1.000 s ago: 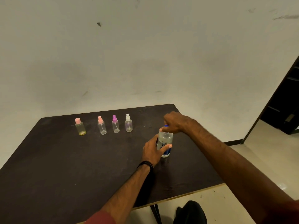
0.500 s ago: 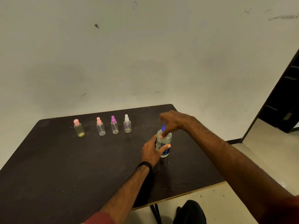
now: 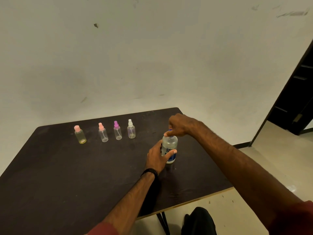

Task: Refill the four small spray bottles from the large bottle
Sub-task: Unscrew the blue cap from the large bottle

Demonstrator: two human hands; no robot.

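Head view, right of centre: the large bottle [image 3: 169, 146] stands upright on the dark table [image 3: 50, 167], clear liquid inside, my left hand [image 3: 156, 158] wrapped round its body. My right hand [image 3: 177, 125] pinches its blue cap [image 3: 170, 131]; half a second ago it hovered, lifted off it. Four small spray bottles [image 3: 104, 133] line up at centre left, the leftmost yellowish, the others looking nearly empty.

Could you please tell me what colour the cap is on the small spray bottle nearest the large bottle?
White, on the nearest spray bottle, in the head view.
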